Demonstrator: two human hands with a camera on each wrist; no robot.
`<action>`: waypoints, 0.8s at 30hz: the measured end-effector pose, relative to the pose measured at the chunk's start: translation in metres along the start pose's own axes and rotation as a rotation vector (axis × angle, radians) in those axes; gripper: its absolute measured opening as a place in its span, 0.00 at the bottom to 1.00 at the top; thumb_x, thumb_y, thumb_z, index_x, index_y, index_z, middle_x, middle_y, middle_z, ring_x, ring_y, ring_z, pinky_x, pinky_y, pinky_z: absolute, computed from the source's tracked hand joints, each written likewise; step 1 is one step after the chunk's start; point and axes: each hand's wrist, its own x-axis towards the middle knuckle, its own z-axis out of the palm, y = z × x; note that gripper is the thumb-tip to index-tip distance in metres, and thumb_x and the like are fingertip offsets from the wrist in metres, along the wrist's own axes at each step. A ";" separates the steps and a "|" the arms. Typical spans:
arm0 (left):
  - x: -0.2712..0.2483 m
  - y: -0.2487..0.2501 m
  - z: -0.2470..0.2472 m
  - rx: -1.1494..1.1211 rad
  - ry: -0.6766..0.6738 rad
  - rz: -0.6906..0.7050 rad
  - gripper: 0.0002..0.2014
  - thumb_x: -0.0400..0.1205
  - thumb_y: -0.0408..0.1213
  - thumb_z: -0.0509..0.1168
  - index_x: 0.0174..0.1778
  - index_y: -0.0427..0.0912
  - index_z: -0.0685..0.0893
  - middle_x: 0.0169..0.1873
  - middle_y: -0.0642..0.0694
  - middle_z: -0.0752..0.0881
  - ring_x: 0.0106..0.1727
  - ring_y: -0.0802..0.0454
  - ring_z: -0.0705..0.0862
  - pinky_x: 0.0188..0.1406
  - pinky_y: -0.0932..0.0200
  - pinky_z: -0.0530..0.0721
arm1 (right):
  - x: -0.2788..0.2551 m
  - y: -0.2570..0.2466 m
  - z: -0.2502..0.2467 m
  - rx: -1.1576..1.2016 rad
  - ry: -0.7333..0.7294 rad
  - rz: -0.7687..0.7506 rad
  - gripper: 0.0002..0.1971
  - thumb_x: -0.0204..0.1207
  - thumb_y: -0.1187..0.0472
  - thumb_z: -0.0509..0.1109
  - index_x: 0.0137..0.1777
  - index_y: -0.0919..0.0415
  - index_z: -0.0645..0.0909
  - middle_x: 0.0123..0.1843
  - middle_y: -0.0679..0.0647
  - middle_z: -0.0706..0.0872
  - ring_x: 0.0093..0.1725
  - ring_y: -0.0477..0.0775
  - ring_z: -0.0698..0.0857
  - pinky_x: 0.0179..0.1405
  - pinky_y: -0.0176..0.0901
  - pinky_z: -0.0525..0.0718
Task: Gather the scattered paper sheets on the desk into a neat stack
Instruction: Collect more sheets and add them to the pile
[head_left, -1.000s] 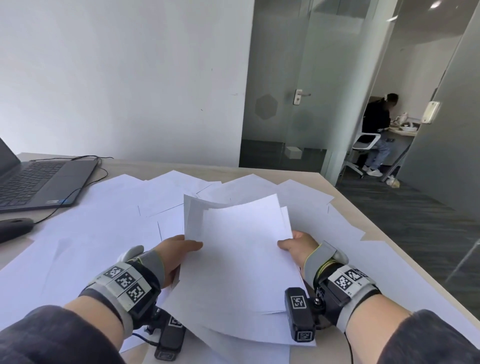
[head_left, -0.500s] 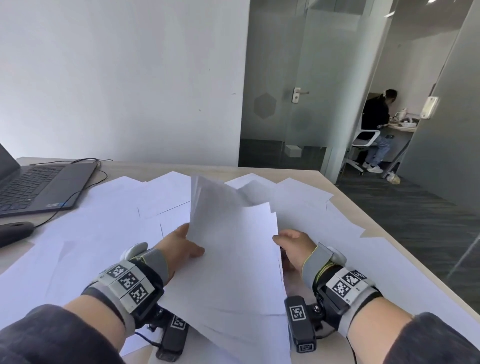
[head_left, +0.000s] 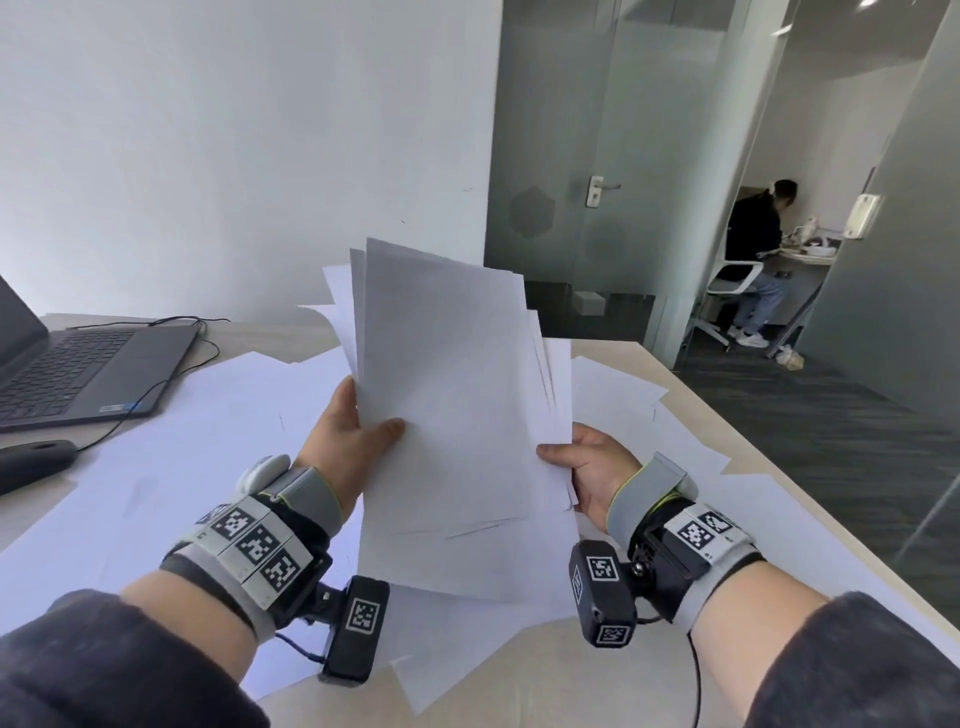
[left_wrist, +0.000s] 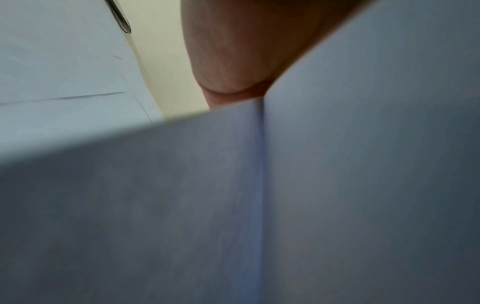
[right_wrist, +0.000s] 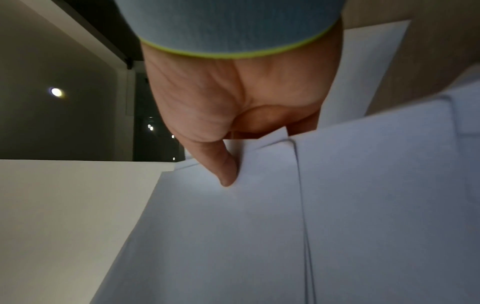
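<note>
A bundle of white paper sheets (head_left: 447, 405) stands nearly upright above the desk, its edges uneven. My left hand (head_left: 358, 431) grips its left side, thumb on the front sheet. My right hand (head_left: 582, 467) grips the right side, thumb pressed on the front. Paper (left_wrist: 285, 205) fills most of the left wrist view below my left hand (left_wrist: 233, 51), blurred. In the right wrist view my right hand (right_wrist: 233, 107) pinches the sheets (right_wrist: 259, 226), thumb on the paper. Several loose sheets (head_left: 171, 467) still lie spread over the desk.
A dark laptop (head_left: 78, 374) sits at the far left with a cable (head_left: 171, 379) running from it, and a black mouse (head_left: 31, 460) lies in front. The desk edge (head_left: 779, 488) runs along the right. A person sits at a far desk beyond the glass door (head_left: 587, 171).
Both hands have lifted the bundle from a low tilt to nearly upright and drawn its sheets closer together.
</note>
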 end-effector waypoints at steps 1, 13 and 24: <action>0.000 0.002 0.000 0.002 -0.007 0.015 0.25 0.71 0.32 0.71 0.64 0.53 0.81 0.58 0.46 0.92 0.57 0.41 0.91 0.55 0.42 0.90 | 0.000 -0.004 0.001 0.000 0.011 -0.053 0.12 0.76 0.73 0.73 0.57 0.63 0.88 0.53 0.63 0.93 0.48 0.64 0.90 0.48 0.59 0.89; 0.014 0.037 0.003 -0.003 -0.051 0.142 0.22 0.71 0.23 0.68 0.57 0.49 0.85 0.47 0.50 0.95 0.48 0.50 0.93 0.42 0.60 0.89 | -0.013 -0.047 0.009 0.151 0.029 -0.312 0.10 0.74 0.75 0.74 0.45 0.60 0.92 0.48 0.61 0.94 0.49 0.63 0.92 0.60 0.62 0.86; 0.016 0.049 0.004 -0.025 -0.017 0.201 0.27 0.71 0.28 0.73 0.66 0.53 0.81 0.56 0.48 0.93 0.58 0.45 0.91 0.58 0.44 0.89 | -0.021 -0.069 0.020 0.085 0.016 -0.473 0.08 0.67 0.70 0.80 0.43 0.58 0.93 0.48 0.58 0.94 0.55 0.63 0.91 0.67 0.62 0.85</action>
